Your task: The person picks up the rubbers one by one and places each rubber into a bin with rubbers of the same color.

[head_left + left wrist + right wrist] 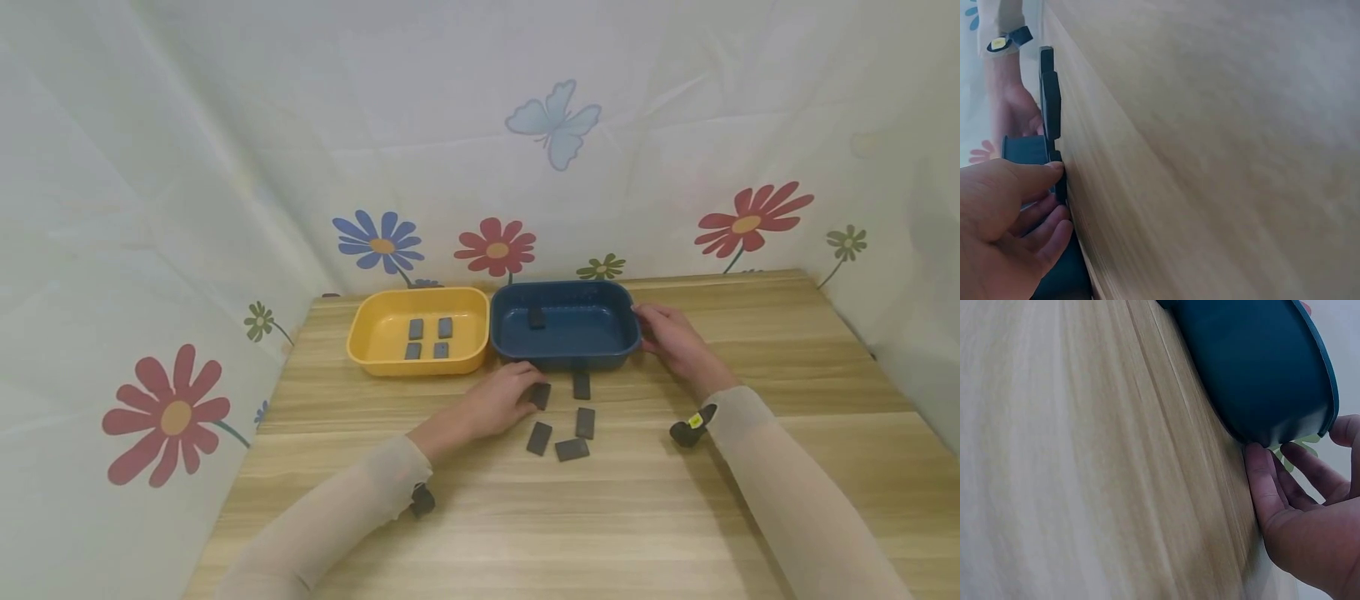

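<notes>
My left hand is just in front of the blue plastic bin, low over the table. Its thumb and fingers pinch a small dark rectangular tile, seen edge-on in the left wrist view, where the tile stands between thumb and fingertips. My right hand holds the bin's right end. In the right wrist view its thumb is at the rim of the blue bin and its fingers touch low on the outer wall. One dark tile lies inside this bin.
Several more dark tiles lie on the wooden table, among them one tile by the bin and another tile nearer me. Left of the blue bin, against it, stands a yellow bin with several tiles inside. A flowered curtain hangs behind.
</notes>
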A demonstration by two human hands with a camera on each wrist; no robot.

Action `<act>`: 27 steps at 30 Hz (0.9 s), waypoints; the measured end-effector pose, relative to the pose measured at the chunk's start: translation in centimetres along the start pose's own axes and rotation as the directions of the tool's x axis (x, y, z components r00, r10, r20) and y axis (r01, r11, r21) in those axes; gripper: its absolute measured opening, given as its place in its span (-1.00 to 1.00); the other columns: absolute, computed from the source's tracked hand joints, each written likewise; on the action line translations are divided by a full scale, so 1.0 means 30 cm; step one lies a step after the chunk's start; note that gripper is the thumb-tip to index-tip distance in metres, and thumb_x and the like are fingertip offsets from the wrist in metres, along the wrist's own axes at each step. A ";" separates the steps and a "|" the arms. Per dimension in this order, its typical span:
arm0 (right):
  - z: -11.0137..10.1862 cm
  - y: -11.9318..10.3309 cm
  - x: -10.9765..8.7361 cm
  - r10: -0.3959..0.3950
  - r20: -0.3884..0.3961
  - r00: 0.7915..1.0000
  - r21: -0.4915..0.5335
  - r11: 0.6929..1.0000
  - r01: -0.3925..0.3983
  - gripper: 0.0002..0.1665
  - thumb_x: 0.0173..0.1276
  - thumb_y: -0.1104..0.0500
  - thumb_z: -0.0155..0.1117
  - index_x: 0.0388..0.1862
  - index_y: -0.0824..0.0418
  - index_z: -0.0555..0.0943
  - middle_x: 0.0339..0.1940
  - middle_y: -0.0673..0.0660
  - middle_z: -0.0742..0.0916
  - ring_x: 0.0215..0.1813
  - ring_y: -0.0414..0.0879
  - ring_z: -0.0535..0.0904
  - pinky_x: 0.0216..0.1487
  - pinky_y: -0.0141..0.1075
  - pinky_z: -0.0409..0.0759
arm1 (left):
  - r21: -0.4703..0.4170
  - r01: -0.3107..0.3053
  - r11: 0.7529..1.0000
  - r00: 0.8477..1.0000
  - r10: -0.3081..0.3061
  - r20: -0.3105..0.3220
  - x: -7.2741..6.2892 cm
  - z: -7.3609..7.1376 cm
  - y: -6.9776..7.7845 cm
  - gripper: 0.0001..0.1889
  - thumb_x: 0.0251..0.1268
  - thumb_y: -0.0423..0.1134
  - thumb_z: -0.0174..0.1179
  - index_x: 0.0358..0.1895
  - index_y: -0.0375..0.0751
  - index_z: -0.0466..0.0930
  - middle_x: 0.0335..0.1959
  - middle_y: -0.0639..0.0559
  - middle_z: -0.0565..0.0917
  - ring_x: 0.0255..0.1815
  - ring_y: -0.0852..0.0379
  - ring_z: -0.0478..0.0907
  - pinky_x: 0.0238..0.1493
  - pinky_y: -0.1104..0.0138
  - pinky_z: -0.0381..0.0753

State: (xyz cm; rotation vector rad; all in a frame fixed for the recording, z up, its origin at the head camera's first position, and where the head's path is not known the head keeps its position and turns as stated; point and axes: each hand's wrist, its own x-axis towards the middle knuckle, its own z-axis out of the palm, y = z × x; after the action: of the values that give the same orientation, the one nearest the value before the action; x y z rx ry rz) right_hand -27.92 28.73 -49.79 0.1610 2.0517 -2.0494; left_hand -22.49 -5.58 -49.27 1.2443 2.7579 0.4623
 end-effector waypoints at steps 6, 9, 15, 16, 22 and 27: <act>0.000 0.000 -0.001 -0.007 -0.008 1.000 0.016 1.000 0.007 -0.37 0.75 -0.01 -0.03 0.48 0.47 0.40 0.16 0.09 0.66 0.15 -0.19 0.57 0.06 -0.38 0.72 | -0.003 -0.024 1.000 1.000 0.024 -0.003 -0.004 -0.006 -0.006 -0.57 0.46 -0.19 0.40 0.31 -0.20 0.65 0.22 -0.04 0.66 0.25 0.06 0.60 0.34 0.25 0.58; 0.002 0.001 -0.001 -0.009 -0.012 1.000 0.022 1.000 0.010 -0.40 0.75 0.01 -0.02 0.45 0.47 0.42 0.08 0.04 0.67 0.13 -0.20 0.58 0.03 -0.39 0.73 | -0.008 -0.045 0.999 0.999 0.046 0.013 -0.009 -0.019 -0.014 -0.57 0.47 -0.14 0.40 0.31 -0.17 0.66 0.19 0.00 0.66 0.21 0.11 0.60 0.31 0.27 0.59; 0.006 -0.004 -0.005 -0.011 -0.016 1.000 0.030 0.999 0.011 -0.44 0.74 0.01 0.00 0.41 0.43 0.45 0.07 0.03 0.67 0.13 -0.18 0.57 0.02 -0.39 0.73 | -0.090 -0.072 0.993 0.994 0.078 0.071 -0.022 -0.101 -0.010 -0.57 0.44 -0.08 0.43 0.29 -0.11 0.69 0.11 0.07 0.69 0.08 0.20 0.62 0.19 0.36 0.64; 0.006 -0.004 -0.005 -0.011 -0.015 1.000 0.031 0.999 0.011 -0.44 0.74 0.00 0.00 0.40 0.43 0.46 0.07 0.03 0.67 0.13 -0.18 0.57 0.02 -0.39 0.73 | -0.109 -0.068 0.992 0.994 0.077 0.080 -0.022 -0.118 -0.009 -0.57 0.44 -0.07 0.43 0.29 -0.10 0.70 0.11 0.08 0.69 0.08 0.21 0.62 0.19 0.37 0.64; 0.004 -0.004 -0.003 -0.010 -0.014 1.000 0.028 1.000 0.010 -0.52 0.75 0.00 -0.01 0.33 0.34 0.52 0.08 0.02 0.66 0.15 -0.17 0.57 0.04 -0.38 0.73 | -0.156 -0.034 0.987 0.999 0.039 0.032 0.006 -0.212 0.008 -0.53 0.38 -0.06 0.48 0.29 -0.07 0.70 0.16 0.12 0.68 0.16 0.18 0.63 0.23 0.35 0.65; 0.005 -0.004 -0.002 0.000 -0.013 1.000 0.021 1.000 0.000 -0.51 0.75 -0.01 -0.02 0.34 0.34 0.50 0.09 0.02 0.65 0.16 -0.17 0.55 0.04 -0.39 0.71 | -0.150 -0.047 0.988 0.997 0.038 -0.062 0.064 -0.272 0.004 -0.50 0.34 -0.07 0.51 0.29 -0.11 0.68 0.16 0.07 0.69 0.13 0.16 0.63 0.21 0.36 0.65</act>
State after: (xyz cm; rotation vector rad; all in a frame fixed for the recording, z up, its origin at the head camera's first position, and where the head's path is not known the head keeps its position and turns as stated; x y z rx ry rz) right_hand -27.89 28.58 -49.65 0.1781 2.0380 -2.0761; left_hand -25.30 -6.02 -41.37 1.2756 2.6888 0.7090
